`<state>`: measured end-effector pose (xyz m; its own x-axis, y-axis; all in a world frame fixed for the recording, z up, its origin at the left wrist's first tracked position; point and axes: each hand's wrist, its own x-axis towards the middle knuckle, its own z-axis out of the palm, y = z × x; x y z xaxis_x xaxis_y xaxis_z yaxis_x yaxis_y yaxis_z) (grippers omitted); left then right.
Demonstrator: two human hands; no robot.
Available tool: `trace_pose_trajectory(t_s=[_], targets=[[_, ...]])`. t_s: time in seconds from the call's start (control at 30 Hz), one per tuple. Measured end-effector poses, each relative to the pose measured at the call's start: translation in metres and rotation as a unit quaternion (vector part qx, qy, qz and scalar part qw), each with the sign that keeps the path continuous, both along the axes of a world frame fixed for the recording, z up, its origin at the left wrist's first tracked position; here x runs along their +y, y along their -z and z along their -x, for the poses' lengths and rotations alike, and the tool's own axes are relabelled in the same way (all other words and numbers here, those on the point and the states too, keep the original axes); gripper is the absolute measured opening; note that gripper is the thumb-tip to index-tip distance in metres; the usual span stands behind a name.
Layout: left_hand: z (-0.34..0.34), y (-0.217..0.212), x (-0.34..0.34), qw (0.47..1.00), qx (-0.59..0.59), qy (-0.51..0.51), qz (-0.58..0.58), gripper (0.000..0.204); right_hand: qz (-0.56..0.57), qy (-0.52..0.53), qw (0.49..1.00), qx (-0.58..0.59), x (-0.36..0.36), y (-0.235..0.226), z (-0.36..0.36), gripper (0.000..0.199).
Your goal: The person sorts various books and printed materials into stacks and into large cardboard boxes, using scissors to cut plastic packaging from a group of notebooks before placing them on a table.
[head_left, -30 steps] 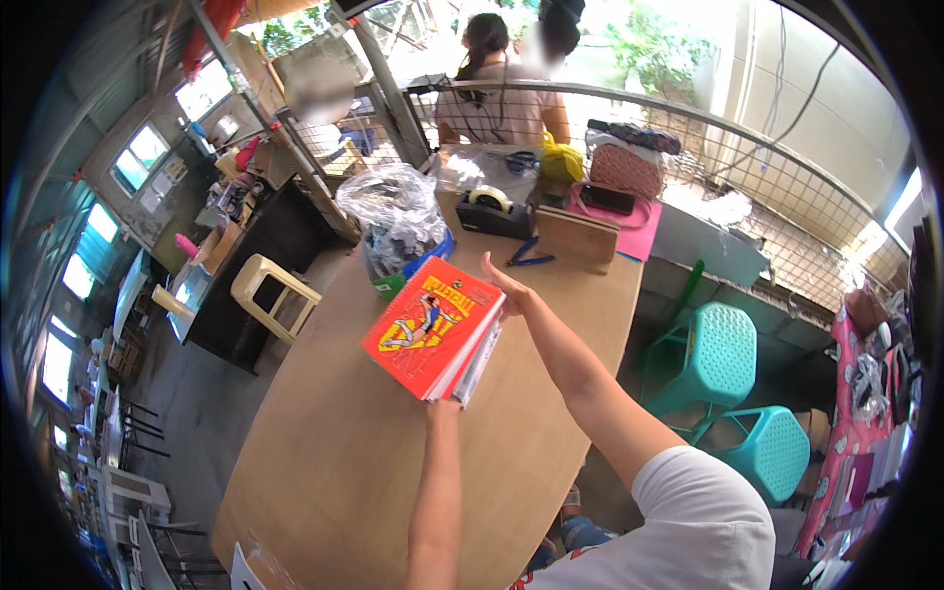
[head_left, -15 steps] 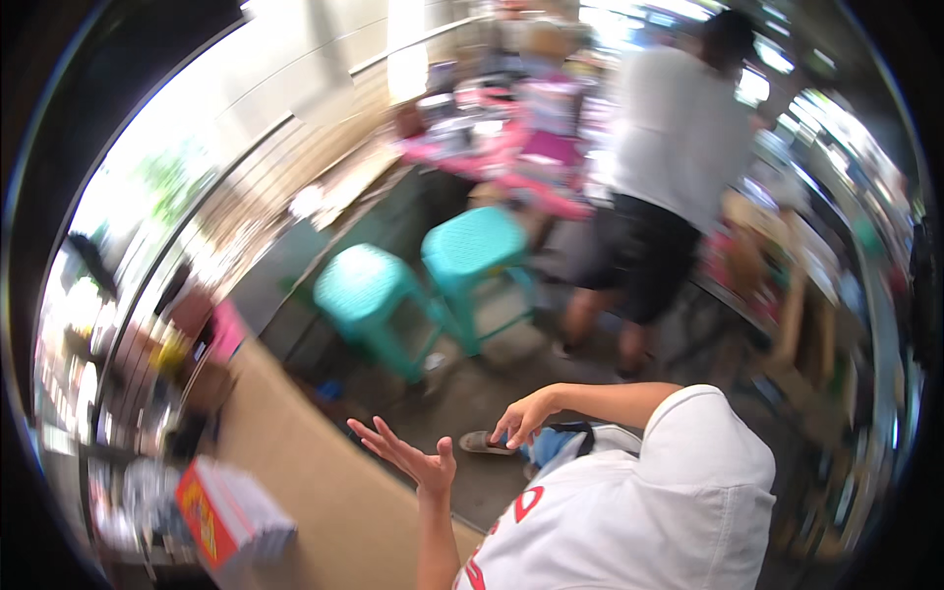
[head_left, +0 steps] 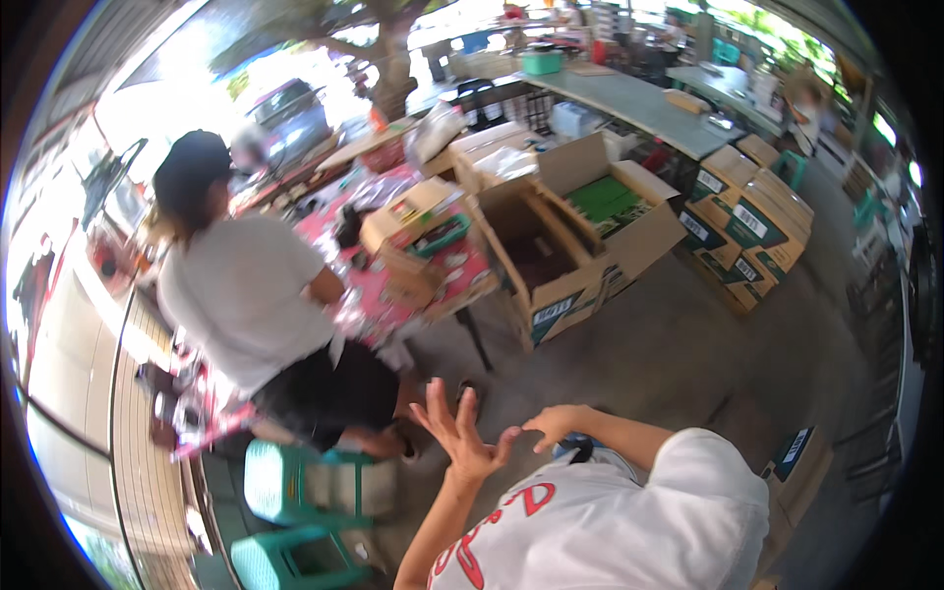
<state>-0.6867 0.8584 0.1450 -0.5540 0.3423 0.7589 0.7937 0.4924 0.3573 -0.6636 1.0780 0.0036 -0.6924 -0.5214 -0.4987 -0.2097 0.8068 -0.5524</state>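
Note:
My left hand (head_left: 460,438) is raised in front of my white shirt (head_left: 610,521), its fingers spread apart and nothing in it. Just right of it is my right hand (head_left: 557,424), with loosely bent fingers, also without anything in it. The two hands are close together over the concrete floor. Nearest beyond them are a pink-covered table (head_left: 447,285) and an open cardboard box (head_left: 560,305).
A person in a grey-white shirt (head_left: 241,295) stands at the pink table on my left. Green plastic stools (head_left: 280,482) stand at the lower left. Stacked cartons (head_left: 752,221) are at the right, and long grey tables (head_left: 639,108) stand farther back.
My view has swung to the right. The other person and the stools now appear farther left, the brown table has left view, and cartons have come in. Both hands remain raised and hold nothing.

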Motion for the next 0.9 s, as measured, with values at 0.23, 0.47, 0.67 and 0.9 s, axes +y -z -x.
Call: trace_pose_trajectory(t_s=[0.23, 0.47, 0.67, 0.9], targets=[[0.099, 0.063, 0.296, 0.977, -0.143, 0.153, -0.042, 0.075, -0.053, 0.239, 0.970, -0.005, 0.255, 0.009, 0.020, 0.072], [0.246, 0.114, 0.598, 0.801, -0.511, 0.203, -0.235, 0.059, -0.052, 0.406, 0.912, -0.006, 0.431, -0.013, 0.036, 0.073], [0.486, 0.300, 0.766, 0.620, -0.734, -0.034, -0.274, 0.033, 0.042, 0.569, 0.821, -0.027, 0.481, -0.003, 0.043, 0.073], [0.513, 0.365, 0.891, 0.722, -0.589, -0.329, 0.152, 0.095, -0.025, 0.649, 0.740, -0.173, 0.455, 0.067, -0.067, 0.067]])
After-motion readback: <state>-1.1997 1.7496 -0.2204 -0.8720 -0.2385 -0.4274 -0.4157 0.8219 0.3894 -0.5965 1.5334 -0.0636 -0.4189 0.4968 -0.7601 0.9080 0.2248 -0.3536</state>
